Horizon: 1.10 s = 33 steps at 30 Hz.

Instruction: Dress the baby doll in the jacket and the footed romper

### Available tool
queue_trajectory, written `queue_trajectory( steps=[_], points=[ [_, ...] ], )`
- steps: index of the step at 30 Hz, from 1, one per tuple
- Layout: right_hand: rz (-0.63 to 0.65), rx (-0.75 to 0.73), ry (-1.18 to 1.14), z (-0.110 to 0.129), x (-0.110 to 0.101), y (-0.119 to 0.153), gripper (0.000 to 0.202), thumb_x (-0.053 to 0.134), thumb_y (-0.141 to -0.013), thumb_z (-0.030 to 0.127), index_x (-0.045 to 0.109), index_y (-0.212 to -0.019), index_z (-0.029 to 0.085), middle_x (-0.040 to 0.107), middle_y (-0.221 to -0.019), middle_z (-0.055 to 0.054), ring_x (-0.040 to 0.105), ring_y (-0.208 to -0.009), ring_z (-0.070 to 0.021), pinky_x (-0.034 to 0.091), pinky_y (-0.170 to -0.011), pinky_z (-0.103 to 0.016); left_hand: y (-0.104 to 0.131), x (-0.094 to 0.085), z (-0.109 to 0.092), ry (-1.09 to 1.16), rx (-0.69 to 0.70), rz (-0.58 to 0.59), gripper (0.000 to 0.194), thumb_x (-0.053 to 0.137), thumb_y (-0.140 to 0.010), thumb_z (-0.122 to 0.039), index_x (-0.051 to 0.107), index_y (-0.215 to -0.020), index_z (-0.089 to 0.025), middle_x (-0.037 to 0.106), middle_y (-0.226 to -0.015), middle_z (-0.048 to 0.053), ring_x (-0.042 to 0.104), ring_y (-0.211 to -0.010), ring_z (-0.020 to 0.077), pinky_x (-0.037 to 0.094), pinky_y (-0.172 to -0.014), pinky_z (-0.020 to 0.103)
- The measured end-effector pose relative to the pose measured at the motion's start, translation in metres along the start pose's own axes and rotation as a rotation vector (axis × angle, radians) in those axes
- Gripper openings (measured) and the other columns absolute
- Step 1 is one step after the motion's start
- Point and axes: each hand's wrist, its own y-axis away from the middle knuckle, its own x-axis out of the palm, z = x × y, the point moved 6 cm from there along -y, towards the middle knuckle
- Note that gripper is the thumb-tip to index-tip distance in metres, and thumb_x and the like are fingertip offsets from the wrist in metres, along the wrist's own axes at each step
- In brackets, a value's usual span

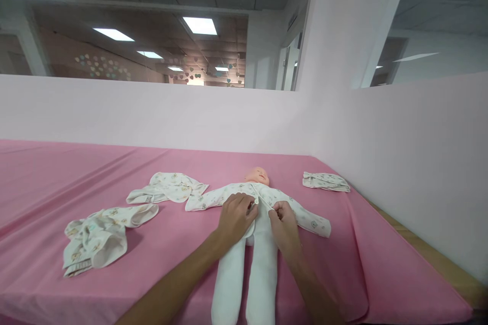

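1. I see the baby doll (pixel 256 198) lying on its back in the lower middle of the frame, head pointing away from me, on the pink sheet (pixel 114 172) that covers the table.
2. My left hand (pixel 235 217) and my right hand (pixel 282 223) are both on the doll's belly, close together but not touching each other. Each one pinches an edge of the printed shirt (pixel 267 197) where the front opening meets, fingers curled closed on the cloth.
3. I judge the step in hand is closing the shirt front over the body; whether it has snaps or ties I cannot tell, the hands hide it.
4. The next move, I think, asks for bringing the two edges exactly together and pressing without pulling the thin cloth crooked.
5. The doll wears the white shirt with small prints; the sleeves are spread to both sides, and the legs are plain white and extend to the bottom edge.
6. Other small garments lie apart: a crumpled one (pixel 95 237) at lower left, another (pixel 168 188) just left of the doll's sleeve, and a folded piece (pixel 326 181) at the right.
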Motion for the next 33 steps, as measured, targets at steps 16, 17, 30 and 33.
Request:
queue_trajectory(
  steps=[16,17,30,33],
  points=[
    [-0.017,-0.107,0.388,-0.016,-0.033,0.004,0.021,0.041,-0.077,0.025,0.061,-0.083,0.022,0.066,-0.083,-0.006,0.059,-0.078,-0.0239,0.044,-0.067,-0.035,0.003,0.011,0.004,-0.016,-0.008,0.117,0.022,0.048,-0.092,-0.022,0.07,-0.087,-0.02,0.07,-0.077,0.003,0.06,-0.075,0.0172,0.043,-0.073,0.03],
    [-0.018,-0.102,0.35,-0.012,-0.034,0.006,0.021,0.04,-0.079,0.026,0.06,-0.081,0.022,0.065,-0.079,-0.005,0.059,-0.075,-0.0231,0.043,-0.065,-0.034,0.004,0.011,0.004,-0.008,-0.003,0.112,0.022,0.048,-0.092,-0.022,0.07,-0.091,-0.02,0.07,-0.077,0.003,0.06,-0.075,0.0172,0.043,-0.074,0.03],
    [0.077,-0.091,-0.018,0.017,-0.002,0.021,0.031,0.048,-0.086,0.035,0.067,-0.109,0.024,0.067,-0.115,-0.008,0.061,-0.105,-0.0255,0.049,-0.09,-0.04,0.003,0.012,0.001,0.019,0.034,0.141,0.027,0.046,-0.094,-0.026,0.07,-0.081,-0.02,0.068,-0.075,0.003,0.057,-0.072,0.0158,0.041,-0.07,0.03],
    [0.071,-0.084,-0.016,0.013,0.002,0.022,0.035,0.048,-0.088,0.038,0.066,-0.115,0.025,0.066,-0.12,-0.006,0.059,-0.113,-0.0254,0.048,-0.094,-0.04,0.004,0.012,0.0,0.027,0.054,0.138,0.028,0.045,-0.094,-0.025,0.07,-0.083,-0.02,0.069,-0.077,0.003,0.058,-0.074,0.0163,0.042,-0.071,0.03]
  ],
)
